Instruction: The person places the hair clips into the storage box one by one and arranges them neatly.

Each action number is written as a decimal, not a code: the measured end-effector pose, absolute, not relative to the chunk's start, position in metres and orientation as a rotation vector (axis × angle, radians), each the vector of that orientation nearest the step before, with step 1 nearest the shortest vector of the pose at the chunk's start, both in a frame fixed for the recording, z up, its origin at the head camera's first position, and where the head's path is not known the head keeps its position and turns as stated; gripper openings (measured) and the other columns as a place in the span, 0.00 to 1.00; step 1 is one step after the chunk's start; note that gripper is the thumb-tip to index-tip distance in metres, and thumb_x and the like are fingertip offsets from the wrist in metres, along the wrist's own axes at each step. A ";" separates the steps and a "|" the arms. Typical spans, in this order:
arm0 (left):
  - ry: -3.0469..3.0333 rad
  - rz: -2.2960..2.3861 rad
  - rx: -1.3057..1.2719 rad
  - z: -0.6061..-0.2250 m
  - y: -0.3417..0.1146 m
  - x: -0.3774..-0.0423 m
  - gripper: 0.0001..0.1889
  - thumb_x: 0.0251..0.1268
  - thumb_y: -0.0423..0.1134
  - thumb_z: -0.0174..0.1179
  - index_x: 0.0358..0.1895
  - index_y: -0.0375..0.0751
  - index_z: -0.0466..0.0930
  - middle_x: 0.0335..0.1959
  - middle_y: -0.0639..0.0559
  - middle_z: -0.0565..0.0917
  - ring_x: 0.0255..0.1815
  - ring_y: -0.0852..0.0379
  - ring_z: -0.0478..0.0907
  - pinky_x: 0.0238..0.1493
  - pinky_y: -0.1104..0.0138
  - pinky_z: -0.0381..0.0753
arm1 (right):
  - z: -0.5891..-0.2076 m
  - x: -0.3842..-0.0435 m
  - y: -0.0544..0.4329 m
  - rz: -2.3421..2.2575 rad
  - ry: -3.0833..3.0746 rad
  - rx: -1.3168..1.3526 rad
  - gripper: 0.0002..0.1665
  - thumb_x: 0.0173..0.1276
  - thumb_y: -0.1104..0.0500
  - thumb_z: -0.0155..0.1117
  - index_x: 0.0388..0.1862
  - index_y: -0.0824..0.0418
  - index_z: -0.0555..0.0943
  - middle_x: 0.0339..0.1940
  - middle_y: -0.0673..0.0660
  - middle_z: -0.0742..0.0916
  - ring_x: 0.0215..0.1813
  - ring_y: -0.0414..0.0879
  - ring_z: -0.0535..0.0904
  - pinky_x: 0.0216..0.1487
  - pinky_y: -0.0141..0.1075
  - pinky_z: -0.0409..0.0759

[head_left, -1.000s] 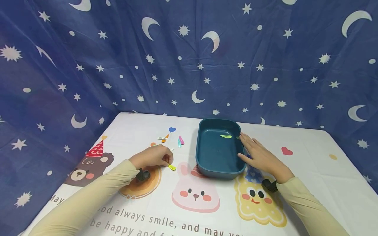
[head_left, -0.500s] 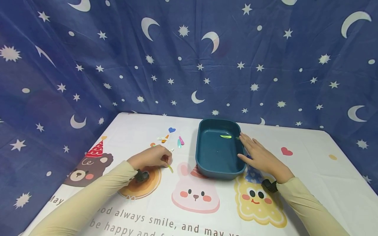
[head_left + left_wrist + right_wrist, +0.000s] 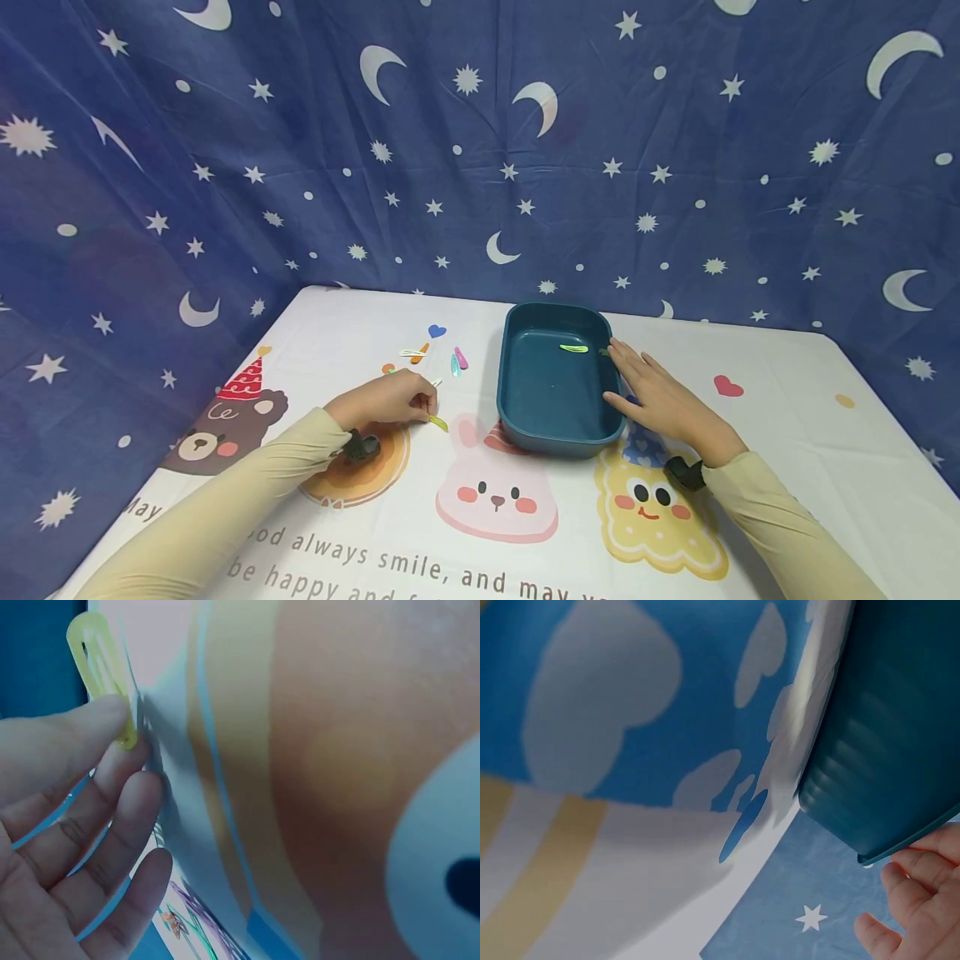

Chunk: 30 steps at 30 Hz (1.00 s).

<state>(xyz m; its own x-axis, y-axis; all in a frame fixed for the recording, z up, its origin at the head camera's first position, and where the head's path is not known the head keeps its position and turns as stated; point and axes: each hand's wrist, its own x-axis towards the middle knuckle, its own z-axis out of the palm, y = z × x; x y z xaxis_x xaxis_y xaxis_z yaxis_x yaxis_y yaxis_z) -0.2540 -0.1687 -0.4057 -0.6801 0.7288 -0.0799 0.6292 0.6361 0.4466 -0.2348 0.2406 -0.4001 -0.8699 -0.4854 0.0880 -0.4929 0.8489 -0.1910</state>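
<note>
Yellow hair clip (image 3: 438,423) is pinched in the left hand (image 3: 390,398), left of the teal bin (image 3: 553,445), as I watch remotely; the right hand (image 3: 660,400) touches the bin's right side, fingers extended, and a green clip (image 3: 574,348) lies inside.
</note>
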 end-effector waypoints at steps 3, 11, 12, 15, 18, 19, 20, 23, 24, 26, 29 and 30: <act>2.603 0.579 1.084 -0.404 -0.167 -0.253 0.04 0.56 0.30 0.63 0.27 0.43 0.80 0.23 0.58 0.80 0.25 0.70 0.69 0.30 0.77 0.72 | -0.400 -0.235 0.241 0.321 -2.982 0.792 0.46 0.68 0.45 0.56 0.73 0.70 0.51 0.76 0.66 0.57 0.76 0.61 0.51 0.72 0.57 0.49; 2.617 0.577 1.112 -0.404 -0.164 -0.254 0.03 0.59 0.33 0.62 0.29 0.44 0.80 0.23 0.58 0.80 0.25 0.70 0.69 0.30 0.77 0.71 | -0.399 -0.234 0.240 0.330 -2.998 0.779 0.46 0.68 0.45 0.55 0.74 0.69 0.50 0.76 0.65 0.56 0.76 0.61 0.50 0.73 0.57 0.48; 2.616 0.579 1.115 -0.405 -0.164 -0.254 0.02 0.59 0.33 0.62 0.29 0.43 0.81 0.23 0.58 0.80 0.25 0.70 0.69 0.31 0.77 0.71 | -0.399 -0.234 0.240 0.330 -2.997 0.779 0.46 0.68 0.45 0.55 0.74 0.69 0.50 0.76 0.66 0.56 0.76 0.61 0.50 0.73 0.57 0.48; 2.605 0.591 1.113 -0.406 -0.164 -0.255 0.02 0.59 0.34 0.63 0.30 0.41 0.81 0.24 0.58 0.81 0.24 0.70 0.69 0.31 0.77 0.71 | -0.398 -0.233 0.240 0.326 -2.997 0.781 0.46 0.68 0.45 0.55 0.74 0.69 0.50 0.76 0.66 0.56 0.76 0.61 0.51 0.73 0.57 0.48; 2.597 0.598 1.101 -0.406 -0.164 -0.255 0.02 0.56 0.34 0.65 0.31 0.41 0.82 0.24 0.58 0.81 0.25 0.70 0.70 0.31 0.77 0.72 | -0.398 -0.233 0.240 0.324 -2.995 0.782 0.46 0.68 0.46 0.55 0.74 0.69 0.50 0.76 0.66 0.56 0.76 0.61 0.51 0.73 0.57 0.48; 2.600 0.595 1.103 -0.406 -0.164 -0.255 0.03 0.54 0.34 0.66 0.31 0.42 0.82 0.24 0.59 0.80 0.25 0.70 0.70 0.31 0.77 0.72 | -0.398 -0.233 0.240 0.322 -2.994 0.782 0.46 0.68 0.46 0.55 0.73 0.70 0.50 0.76 0.66 0.56 0.76 0.61 0.51 0.72 0.57 0.48; 2.603 0.594 1.103 -0.406 -0.164 -0.255 0.04 0.53 0.33 0.67 0.31 0.42 0.82 0.23 0.59 0.80 0.25 0.70 0.70 0.31 0.77 0.72 | -0.397 -0.233 0.240 0.321 -2.993 0.782 0.46 0.68 0.46 0.56 0.73 0.70 0.50 0.76 0.66 0.56 0.76 0.62 0.51 0.72 0.58 0.49; 2.611 0.591 1.111 -0.405 -0.164 -0.254 0.05 0.51 0.32 0.68 0.30 0.43 0.82 0.23 0.59 0.81 0.25 0.71 0.71 0.32 0.77 0.73 | -0.397 -0.233 0.239 0.319 -2.993 0.783 0.46 0.68 0.46 0.56 0.73 0.70 0.51 0.76 0.66 0.57 0.76 0.62 0.51 0.72 0.58 0.49; 2.613 0.591 1.113 -0.405 -0.164 -0.254 0.05 0.51 0.32 0.68 0.30 0.43 0.82 0.24 0.58 0.81 0.25 0.71 0.71 0.32 0.77 0.73 | -0.398 -0.233 0.240 0.318 -2.993 0.783 0.46 0.68 0.46 0.56 0.73 0.70 0.51 0.76 0.66 0.57 0.76 0.62 0.51 0.72 0.58 0.49; 2.617 0.595 1.114 -0.405 -0.164 -0.254 0.05 0.51 0.32 0.68 0.29 0.43 0.82 0.24 0.58 0.82 0.25 0.71 0.72 0.32 0.77 0.73 | -0.398 -0.233 0.240 0.316 -2.993 0.783 0.46 0.68 0.46 0.56 0.73 0.70 0.51 0.75 0.67 0.57 0.76 0.62 0.51 0.72 0.58 0.49; 2.624 0.606 1.110 -0.405 -0.163 -0.254 0.04 0.51 0.32 0.68 0.29 0.42 0.83 0.24 0.58 0.82 0.25 0.72 0.72 0.31 0.78 0.73 | -0.399 -0.234 0.240 0.316 -2.992 0.784 0.46 0.68 0.46 0.56 0.73 0.70 0.50 0.76 0.66 0.57 0.76 0.62 0.51 0.72 0.58 0.48; 2.628 0.609 1.109 -0.405 -0.163 -0.253 0.04 0.51 0.32 0.68 0.29 0.43 0.83 0.24 0.58 0.83 0.25 0.72 0.72 0.31 0.78 0.73 | -0.399 -0.234 0.240 0.317 -2.993 0.784 0.47 0.68 0.45 0.56 0.73 0.69 0.50 0.76 0.66 0.57 0.76 0.61 0.51 0.72 0.58 0.48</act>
